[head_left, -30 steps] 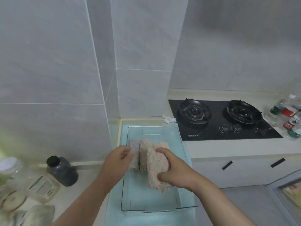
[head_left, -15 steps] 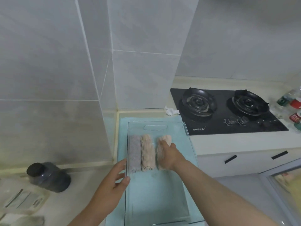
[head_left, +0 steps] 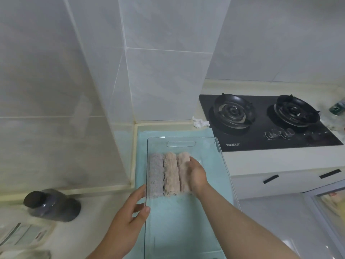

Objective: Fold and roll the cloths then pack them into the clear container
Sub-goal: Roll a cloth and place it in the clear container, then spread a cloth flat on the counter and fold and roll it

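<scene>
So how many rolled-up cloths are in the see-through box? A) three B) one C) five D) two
A: three rolls lie side by side in the clear container: a grey roll, a pinkish roll and a third roll that the right hand holds.

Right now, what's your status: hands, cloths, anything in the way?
Left hand steadying clear container at its left wall. Right hand gripping rightmost roll, beside middle roll and grey roll, all inside. Nothing blocking; dark jar stands apart, left.
</scene>
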Demonstrator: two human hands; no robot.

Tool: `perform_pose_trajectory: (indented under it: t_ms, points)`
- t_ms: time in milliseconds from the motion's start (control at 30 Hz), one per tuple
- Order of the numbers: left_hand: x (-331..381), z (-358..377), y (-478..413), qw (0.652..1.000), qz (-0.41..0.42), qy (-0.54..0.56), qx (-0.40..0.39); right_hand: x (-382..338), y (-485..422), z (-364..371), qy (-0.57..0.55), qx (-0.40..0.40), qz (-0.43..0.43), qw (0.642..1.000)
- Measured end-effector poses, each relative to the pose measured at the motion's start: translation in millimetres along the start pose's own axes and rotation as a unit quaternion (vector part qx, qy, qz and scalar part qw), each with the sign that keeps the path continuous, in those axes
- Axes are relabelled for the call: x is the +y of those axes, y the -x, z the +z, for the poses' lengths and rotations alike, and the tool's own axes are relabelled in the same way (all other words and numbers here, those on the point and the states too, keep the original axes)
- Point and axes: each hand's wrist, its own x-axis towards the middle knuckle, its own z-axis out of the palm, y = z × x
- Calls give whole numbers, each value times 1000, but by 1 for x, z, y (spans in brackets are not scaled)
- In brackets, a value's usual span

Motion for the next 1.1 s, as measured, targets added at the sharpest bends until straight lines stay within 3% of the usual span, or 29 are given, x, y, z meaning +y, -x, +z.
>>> perform_pose_trajectory:
  t_ms: [67, 133, 567, 667, 833, 967, 1100]
  points:
    - [-2, 0, -1, 1000, -5, 6, 2, 6, -5, 9, -110, -19, 24, 993]
    - [-3, -1, -3, 1000, -6, 15, 3, 12, -8, 20, -126, -14, 7, 992]
    - [4, 2, -1, 999, -13, 47, 8, 14, -18, 32, -23, -57, -21, 998]
    - [2, 1, -1, 999, -8, 41, 10, 8, -10, 23, 43, -39, -18, 998]
    - [6, -1, 0, 998, 2, 58, 4, -18, 24, -2, 28, 32, 31, 999]
    - [8, 1, 2, 997, 9, 80, 4, -44, 69, -29, 12, 26, -9, 1000]
    - [18, 1, 7, 995, 5, 99, 3, -69, 117, -40, -12, -21, -127, 992]
